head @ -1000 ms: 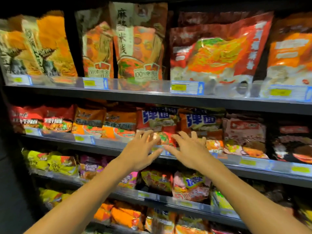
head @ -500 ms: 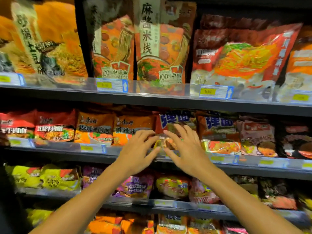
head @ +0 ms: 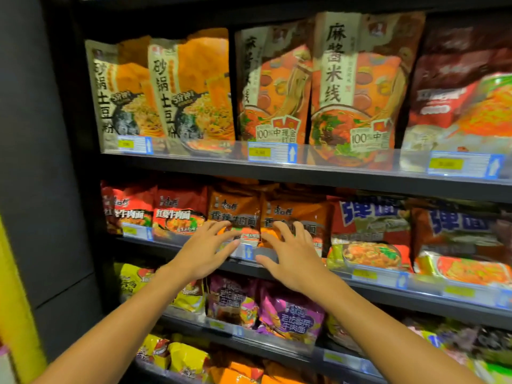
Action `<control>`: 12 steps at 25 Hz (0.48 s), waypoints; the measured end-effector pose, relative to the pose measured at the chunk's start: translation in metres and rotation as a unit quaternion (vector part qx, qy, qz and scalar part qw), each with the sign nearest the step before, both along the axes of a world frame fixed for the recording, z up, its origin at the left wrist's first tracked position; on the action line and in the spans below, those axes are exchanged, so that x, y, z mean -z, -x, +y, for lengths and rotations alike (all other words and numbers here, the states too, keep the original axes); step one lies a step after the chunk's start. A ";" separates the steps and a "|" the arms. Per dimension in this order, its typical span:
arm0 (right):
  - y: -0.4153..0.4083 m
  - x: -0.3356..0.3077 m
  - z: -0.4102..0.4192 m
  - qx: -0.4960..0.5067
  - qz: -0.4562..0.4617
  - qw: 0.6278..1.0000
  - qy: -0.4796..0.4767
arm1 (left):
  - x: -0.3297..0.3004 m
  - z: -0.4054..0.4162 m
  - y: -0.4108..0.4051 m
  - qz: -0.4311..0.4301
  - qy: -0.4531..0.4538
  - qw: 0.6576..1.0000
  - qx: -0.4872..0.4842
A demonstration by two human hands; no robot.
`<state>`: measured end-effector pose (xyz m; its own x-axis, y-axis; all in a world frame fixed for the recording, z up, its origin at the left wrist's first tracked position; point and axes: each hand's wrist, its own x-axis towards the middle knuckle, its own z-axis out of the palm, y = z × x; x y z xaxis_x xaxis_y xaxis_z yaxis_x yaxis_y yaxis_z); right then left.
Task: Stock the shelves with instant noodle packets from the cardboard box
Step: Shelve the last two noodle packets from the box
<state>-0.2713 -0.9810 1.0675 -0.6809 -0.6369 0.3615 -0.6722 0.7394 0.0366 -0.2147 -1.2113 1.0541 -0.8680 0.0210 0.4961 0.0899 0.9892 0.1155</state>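
Presently both hands, left hand (head: pixel 203 252) and right hand (head: pixel 291 256), fingers spread, press orange foil noodle packets (head: pixel 235 212); uneven pushing risks toppling them over the shelf's clear front rail (head: pixel 368 275).

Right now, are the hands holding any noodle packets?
No. The left hand and right hand are spread open in front of the orange packets, fingertips at their lower fronts, gripping nothing.

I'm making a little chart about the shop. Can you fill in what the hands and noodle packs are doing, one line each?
place: dark shop shelves full of noodle packets
left hand: fingers spread, at the left orange packet
right hand: fingers spread, at the right orange packet
grip: neither hand curls round a packet
beside them: red packets further left
shelf below: purple packets
cardboard box: not in view
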 end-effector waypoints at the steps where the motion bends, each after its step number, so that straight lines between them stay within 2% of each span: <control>1: -0.002 -0.001 -0.007 -0.013 0.005 1.000 0.002 | -0.001 -0.004 -0.004 0.055 0.006 0.998 -0.004; 3: -0.006 -0.001 -0.023 -0.035 0.001 0.999 0.005 | 0.001 -0.022 -0.011 0.146 0.007 0.987 -0.062; 4: -0.008 0.000 -0.031 -0.040 -0.007 0.999 0.004 | 0.001 -0.032 -0.015 0.145 -0.006 0.983 -0.113; 6: -0.010 0.002 -0.044 -0.031 -0.027 0.999 -0.015 | 0.007 -0.051 -0.022 0.078 -0.035 0.975 -0.206; 7: -0.010 0.004 -0.048 -0.024 -0.031 0.999 -0.024 | 0.009 -0.058 -0.023 0.038 -0.046 0.974 -0.220; 9: -0.008 0.006 -0.053 -0.009 -0.031 0.999 -0.038 | 0.006 -0.066 -0.021 -0.017 -0.074 0.981 -0.177; 12: -0.002 0.005 -0.054 0.003 -0.045 0.998 -0.044 | -0.002 -0.073 -0.018 -0.047 -0.135 0.982 -0.123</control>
<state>-0.2688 -1.0352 1.0622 -0.7123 -0.6590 0.2414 -0.6709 0.7404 0.0417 -0.1967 -1.2839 1.0557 -0.8721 -0.3166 0.3730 -0.1714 0.9119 0.3730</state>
